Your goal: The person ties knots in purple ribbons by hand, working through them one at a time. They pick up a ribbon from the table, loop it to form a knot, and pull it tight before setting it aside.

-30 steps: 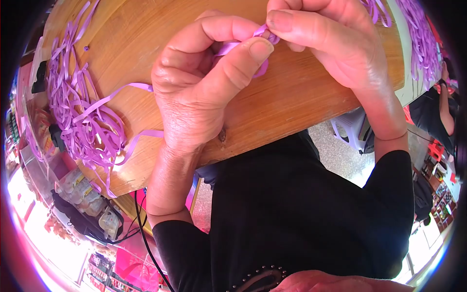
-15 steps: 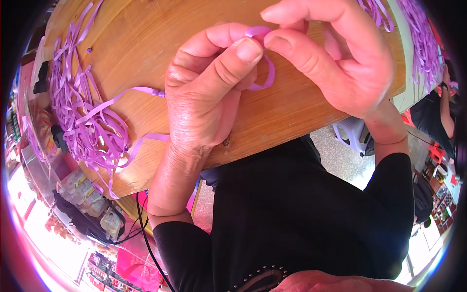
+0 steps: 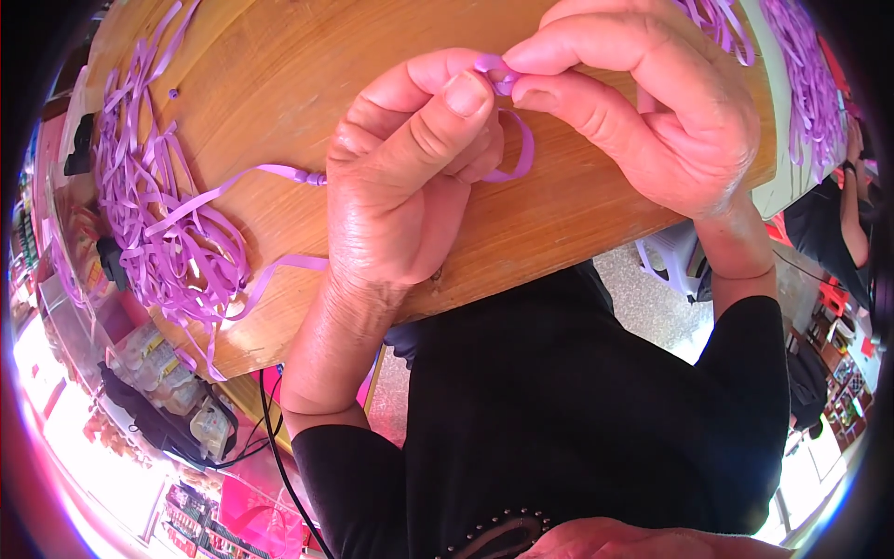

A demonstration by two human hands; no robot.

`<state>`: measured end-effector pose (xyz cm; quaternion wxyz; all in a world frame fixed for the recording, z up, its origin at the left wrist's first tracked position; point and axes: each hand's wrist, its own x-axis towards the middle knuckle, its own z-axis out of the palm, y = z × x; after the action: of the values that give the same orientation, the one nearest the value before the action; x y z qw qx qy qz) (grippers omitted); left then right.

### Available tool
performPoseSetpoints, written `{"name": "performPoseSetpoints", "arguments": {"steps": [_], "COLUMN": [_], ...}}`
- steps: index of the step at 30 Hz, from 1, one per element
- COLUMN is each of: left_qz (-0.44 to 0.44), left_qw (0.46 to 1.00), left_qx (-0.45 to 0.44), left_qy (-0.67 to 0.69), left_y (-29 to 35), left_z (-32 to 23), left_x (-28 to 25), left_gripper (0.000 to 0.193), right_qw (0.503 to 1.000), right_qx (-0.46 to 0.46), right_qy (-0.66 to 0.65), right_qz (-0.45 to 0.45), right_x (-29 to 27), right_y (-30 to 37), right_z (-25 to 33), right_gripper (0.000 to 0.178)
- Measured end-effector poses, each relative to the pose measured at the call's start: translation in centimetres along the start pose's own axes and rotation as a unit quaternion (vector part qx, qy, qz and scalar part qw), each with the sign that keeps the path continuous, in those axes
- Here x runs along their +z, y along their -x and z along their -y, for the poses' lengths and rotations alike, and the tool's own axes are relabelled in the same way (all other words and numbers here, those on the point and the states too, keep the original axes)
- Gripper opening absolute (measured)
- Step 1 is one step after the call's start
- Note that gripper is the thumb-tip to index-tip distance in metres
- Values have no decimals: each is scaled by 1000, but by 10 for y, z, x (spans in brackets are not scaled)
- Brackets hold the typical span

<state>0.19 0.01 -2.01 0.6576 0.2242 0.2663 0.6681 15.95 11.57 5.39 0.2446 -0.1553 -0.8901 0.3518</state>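
Note:
A narrow purple ribbon (image 3: pixel 523 149) runs through my hands above the wooden table (image 3: pixel 279 102). My left hand (image 3: pixel 410 158) pinches it between thumb and index finger, where the ribbon bends into a small loop. On the other side of that loop, my right hand (image 3: pixel 643 112) grips the ribbon with thumb and index fingertip. A length of it hangs in a curve below the left fingertips. Purple ribbon with a small knot (image 3: pixel 312 177) leads from behind my left hand toward a tangled heap of purple ribbons (image 3: pixel 172 224) on the table's left side.
More purple ribbons (image 3: pixel 805 93) hang over a pale surface at the far right. A small purple bit (image 3: pixel 173 93) lies on the table near the heap. Beyond the table's near edge are a light purple plastic stool (image 3: pixel 670 256) and a black cable (image 3: pixel 275 438).
My right index finger has come down to meet the thumb on the ribbon. A small loop now shows between both hands' fingertips. My left hand has shifted slightly right.

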Motion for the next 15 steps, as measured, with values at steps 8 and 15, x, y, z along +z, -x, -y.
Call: {"name": "performPoseSetpoints", "arguments": {"steps": [8,15], "left_qz": [23,-4], "left_qw": [1000,1000], "left_qx": [-11,-16], "left_qy": [13,13], "left_y": [-1,2], "left_z": [1,0], "left_x": [-1,5], "left_gripper": [18,16], "right_qw": [988,955], "right_qx": [-122,132], "right_qy": [-70,-264], "right_qz": [-67,15], "right_x": [26,17], "right_y": [7,9], "right_z": [-29,-10], "right_gripper": [18,12]}}
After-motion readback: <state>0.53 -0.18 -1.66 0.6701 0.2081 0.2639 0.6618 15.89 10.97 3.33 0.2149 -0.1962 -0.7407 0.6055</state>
